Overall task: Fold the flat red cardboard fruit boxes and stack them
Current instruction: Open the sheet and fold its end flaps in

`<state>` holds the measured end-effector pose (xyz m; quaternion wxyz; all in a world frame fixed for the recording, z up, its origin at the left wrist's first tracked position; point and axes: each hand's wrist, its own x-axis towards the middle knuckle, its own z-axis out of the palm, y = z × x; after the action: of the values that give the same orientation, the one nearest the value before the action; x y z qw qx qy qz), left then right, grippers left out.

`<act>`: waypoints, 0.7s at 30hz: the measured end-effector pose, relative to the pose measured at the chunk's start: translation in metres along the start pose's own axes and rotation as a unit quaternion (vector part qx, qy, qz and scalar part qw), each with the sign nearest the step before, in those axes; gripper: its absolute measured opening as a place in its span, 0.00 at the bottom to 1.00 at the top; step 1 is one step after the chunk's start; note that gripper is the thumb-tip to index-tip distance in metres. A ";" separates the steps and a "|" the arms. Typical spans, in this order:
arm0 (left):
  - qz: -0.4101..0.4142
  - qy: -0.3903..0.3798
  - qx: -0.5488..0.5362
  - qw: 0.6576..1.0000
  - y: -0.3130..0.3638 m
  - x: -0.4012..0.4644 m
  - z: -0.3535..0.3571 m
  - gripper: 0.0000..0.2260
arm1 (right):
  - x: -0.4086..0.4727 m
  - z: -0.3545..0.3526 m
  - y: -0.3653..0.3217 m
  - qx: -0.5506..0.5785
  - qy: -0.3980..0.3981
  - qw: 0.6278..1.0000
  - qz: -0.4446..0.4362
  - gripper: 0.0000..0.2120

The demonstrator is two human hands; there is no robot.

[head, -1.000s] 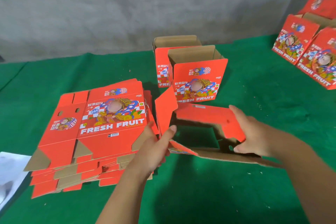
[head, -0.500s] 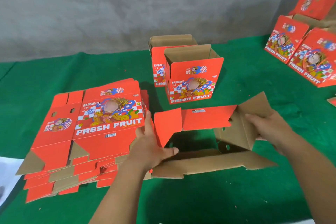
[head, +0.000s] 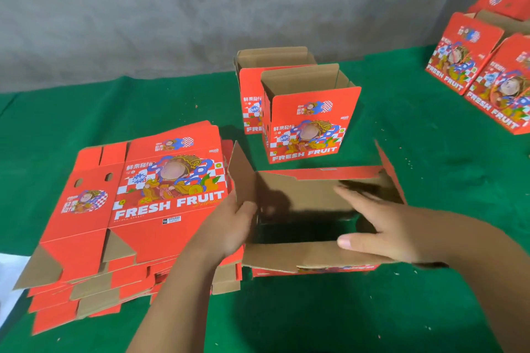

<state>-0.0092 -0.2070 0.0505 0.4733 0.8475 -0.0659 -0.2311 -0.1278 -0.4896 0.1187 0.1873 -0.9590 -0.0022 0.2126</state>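
We press the far flap down with our flat, spread right hand [head: 381,226] while our left hand [head: 229,226], fingers loosely curled, steadies the half-opened fruit box [head: 301,189] at its near-left corner

The flat stack [head: 137,209] lies left of the half-opened box [head: 309,198], two folded boxes [head: 307,120] behind it.

One camera is sitting on the person's head, looking forward and down, close over both hands and the green table [head: 372,309], with the gray wall [head: 172,8] behind.
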 end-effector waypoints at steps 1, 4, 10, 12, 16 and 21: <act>-0.005 -0.020 -0.011 1.000 0.002 0.001 -0.001 0.10 | 0.008 0.000 0.007 0.011 0.005 1.000 0.028 0.47; 0.018 0.035 -0.142 0.989 0.006 0.004 0.005 0.05 | 0.027 -0.005 0.018 0.065 0.059 0.989 0.120 0.55; 0.114 0.218 -0.291 0.925 0.001 0.004 0.028 0.30 | 0.036 -0.015 0.041 0.187 0.036 0.976 0.107 0.54; 0.149 0.242 -0.297 0.911 0.003 0.007 0.028 0.41 | 0.033 -0.023 0.046 0.352 0.080 0.930 0.069 0.47; 0.165 0.278 -0.300 0.898 0.010 0.015 0.030 0.46 | 0.026 -0.012 0.063 0.461 0.130 0.877 0.028 0.29; 0.207 0.304 -0.292 0.883 0.001 0.017 0.032 0.30 | 0.034 -0.010 0.060 0.333 0.062 0.940 0.029 0.24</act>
<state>-0.0085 -0.2382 0.0311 0.7330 0.6669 -0.0224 0.1324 -0.0969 -0.5462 0.0913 0.4895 -0.8527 0.1086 0.1466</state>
